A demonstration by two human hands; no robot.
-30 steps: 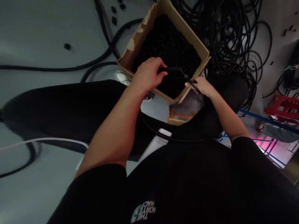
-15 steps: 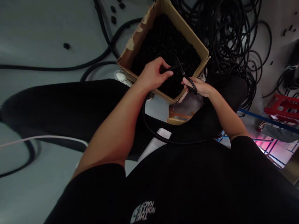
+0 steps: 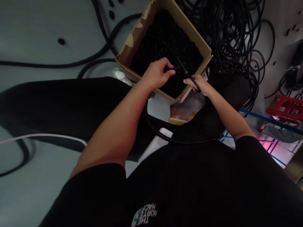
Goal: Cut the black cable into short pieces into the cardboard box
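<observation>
Over an open cardboard box (image 3: 194, 36), my left hand (image 3: 159, 73) pinches a black hose (image 3: 175, 68) between thumb and fingertips, its end pointing right. My right hand (image 3: 200, 84) is closed around the black handles of a pair of scissors (image 3: 182, 66), whose blades point up and left across the hose end. Whether the blades touch the hose is too dark to tell. Inside the box lies a heap of short black pieces (image 3: 165, 41). A length of black hose (image 3: 180, 142) loops over my lap and rises behind my left forearm.
Tangled black hoses (image 3: 227, 37) lie on the floor beyond the box to the right. A thick black hose (image 3: 59, 66) runs across the floor at left, near small black pieces (image 3: 61, 41). A red plastic stool (image 3: 285, 107) stands at right. Below the box shows a wooden frame (image 3: 177, 120).
The scissors' blades and handles look closer together than before. My right hand has shifted slightly, while my left hand keeps its pinch on the hose. The whole view has moved a little.
</observation>
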